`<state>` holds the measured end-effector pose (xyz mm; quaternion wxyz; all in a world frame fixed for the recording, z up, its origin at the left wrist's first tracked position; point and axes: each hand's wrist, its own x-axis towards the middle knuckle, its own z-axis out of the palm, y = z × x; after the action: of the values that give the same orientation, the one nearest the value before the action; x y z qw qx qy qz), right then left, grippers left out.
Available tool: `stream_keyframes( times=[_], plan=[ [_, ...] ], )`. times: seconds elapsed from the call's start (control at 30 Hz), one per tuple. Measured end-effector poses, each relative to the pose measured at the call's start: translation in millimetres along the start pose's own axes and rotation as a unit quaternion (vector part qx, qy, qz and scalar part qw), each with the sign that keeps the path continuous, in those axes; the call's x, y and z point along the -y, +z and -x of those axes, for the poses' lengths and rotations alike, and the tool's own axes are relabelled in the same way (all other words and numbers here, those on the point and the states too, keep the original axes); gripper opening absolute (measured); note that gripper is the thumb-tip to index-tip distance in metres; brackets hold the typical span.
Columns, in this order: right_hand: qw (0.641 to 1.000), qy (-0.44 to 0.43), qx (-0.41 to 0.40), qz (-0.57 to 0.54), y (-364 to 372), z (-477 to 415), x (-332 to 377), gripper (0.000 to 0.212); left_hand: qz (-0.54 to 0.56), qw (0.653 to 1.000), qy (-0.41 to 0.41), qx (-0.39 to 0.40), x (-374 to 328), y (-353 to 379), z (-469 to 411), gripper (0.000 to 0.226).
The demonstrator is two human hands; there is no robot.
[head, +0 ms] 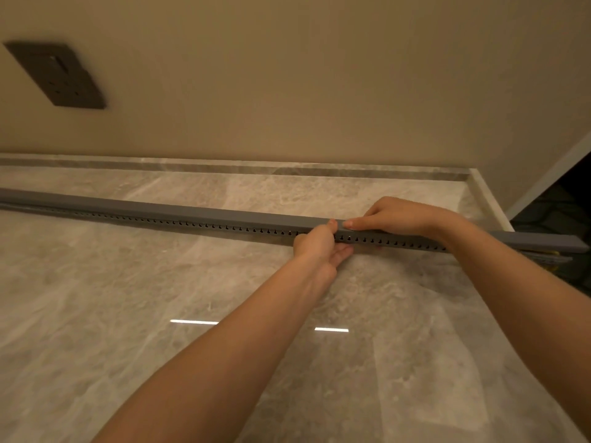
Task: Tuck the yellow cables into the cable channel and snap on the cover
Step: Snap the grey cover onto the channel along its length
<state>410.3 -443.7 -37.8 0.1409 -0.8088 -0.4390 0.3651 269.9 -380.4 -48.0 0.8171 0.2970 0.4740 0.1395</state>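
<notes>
Your left hand (319, 247) pinches the grey cover (192, 211) from the front; your right hand (399, 217) presses flat on it, fingers extended, not clenched. The slotted channel (224, 227) lies on the floor (160, 314), long axis left-right, unpressed length mostly leftward, nearer your left hand. Yellow cables (555, 269) barely show at its right end.
</notes>
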Motion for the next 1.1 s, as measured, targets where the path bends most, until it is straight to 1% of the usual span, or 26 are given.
stream_keyframes(
  times=[0.1,0.17,0.37,0.6,0.73,0.8,0.87,0.93,0.97,1.07,1.1],
  plan=[
    [0.987,0.022,0.141,-0.070,-9.0,-3.0,-1.6,0.061,-0.010,1.000,0.009,0.004,3.0,-1.7,0.5,0.036],
    [0.981,0.010,0.173,-0.085,-11.0,-7.1,-3.6,0.059,-0.009,1.000,0.016,0.004,3.8,-2.8,-0.3,0.035],
    [0.984,-0.046,0.159,-0.071,-3.5,-14.3,-3.7,0.045,0.003,0.999,0.045,-0.024,8.2,-5.1,-5.1,0.035],
    [0.986,-0.070,0.144,-0.047,-3.2,-14.4,-5.8,0.046,0.025,0.998,0.053,-0.034,14.0,-3.6,-3.8,0.028],
    [0.987,-0.082,0.131,-0.051,-1.7,-13.0,-6.4,0.045,-0.011,0.999,0.036,-0.011,14.3,-2.8,-2.9,0.031],
    [0.987,-0.080,0.126,-0.053,-0.5,-12.1,-6.7,0.045,-0.017,0.999,0.040,-0.017,15.6,-2.6,-3.2,0.031],
    [0.990,-0.072,0.113,-0.041,-0.1,-11.1,-6.1,0.052,-0.014,0.999,0.045,-0.025,17.4,-2.5,-4.0,0.029],
    [0.994,-0.070,0.085,-0.004,-1.0,-8.5,-4.6,0.065,-0.015,0.998,0.054,-0.035,19.4,-2.1,-4.4,0.024],
    [0.995,-0.075,0.063,0.008,-0.9,-7.1,-4.6,0.064,-0.013,0.997,0.059,-0.043,20.4,-2.1,-4.7,0.023],
    [0.993,-0.104,-0.060,0.012,0.5,3.8,-8.4,0.039,-0.005,0.996,0.067,-0.063,22.2,0.0,-5.3,0.024],
    [0.986,-0.119,-0.110,0.036,2.2,9.8,-9.9,0.038,0.001,0.995,0.067,-0.069,21.9,0.7,-5.3,0.024]
  ],
)
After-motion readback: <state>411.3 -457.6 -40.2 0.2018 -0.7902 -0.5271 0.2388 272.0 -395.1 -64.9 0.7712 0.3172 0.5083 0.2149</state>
